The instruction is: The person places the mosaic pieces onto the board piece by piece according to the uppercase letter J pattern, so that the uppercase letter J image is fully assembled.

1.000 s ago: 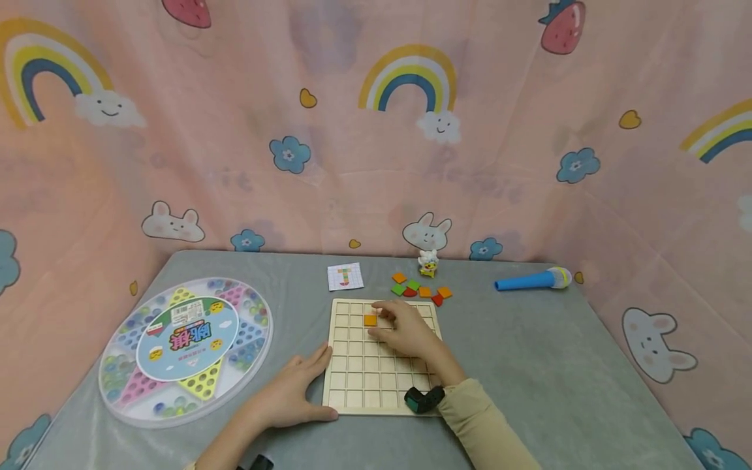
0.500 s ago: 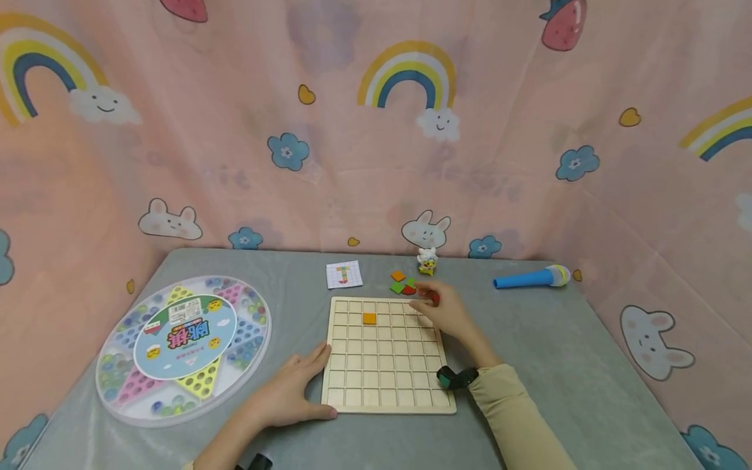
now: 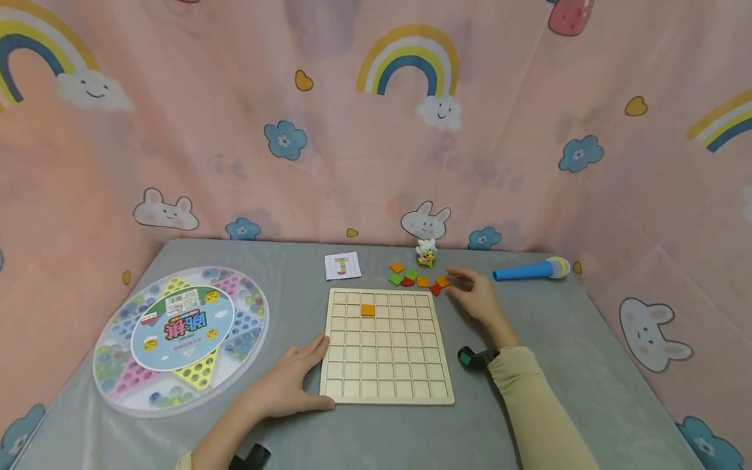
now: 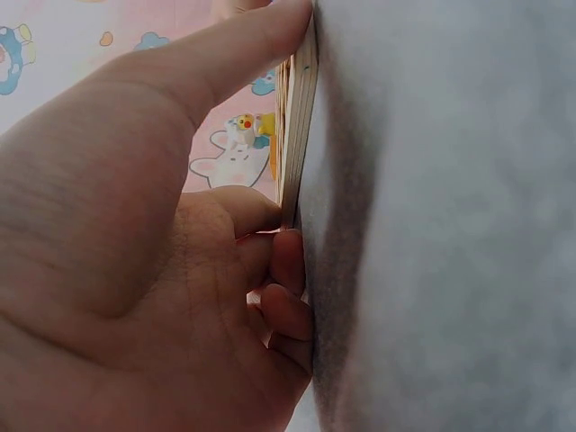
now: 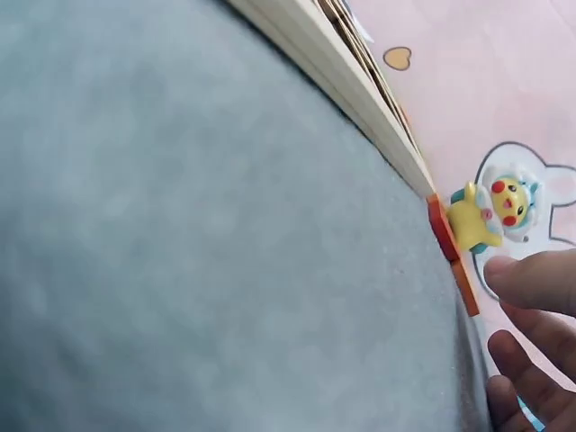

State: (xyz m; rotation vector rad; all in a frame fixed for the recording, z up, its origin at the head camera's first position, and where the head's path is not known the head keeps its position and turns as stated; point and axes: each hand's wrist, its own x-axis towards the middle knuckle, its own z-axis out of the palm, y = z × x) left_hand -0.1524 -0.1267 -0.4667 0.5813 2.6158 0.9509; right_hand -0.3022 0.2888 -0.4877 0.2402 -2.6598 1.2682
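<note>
A wooden grid board lies on the table, with one orange square tile in a cell of its second row from the back. My left hand rests along the board's left side, thumb stretched to the near corner and index finger at the edge. Off the board's far right corner, my right hand has its fingers apart beside an orange tile. In the right wrist view, a gap shows between the fingers and that orange tile. A red piece sits next to it.
Several more orange, green and red pieces lie behind the board. A pattern card is at the back, near a small figurine. A blue toy microphone lies at back right. A round Chinese checkers set occupies the left.
My right hand has moved from beside the orange tile on the board, over the loose pieces, to their right side. The left hand stays at the board's edge.
</note>
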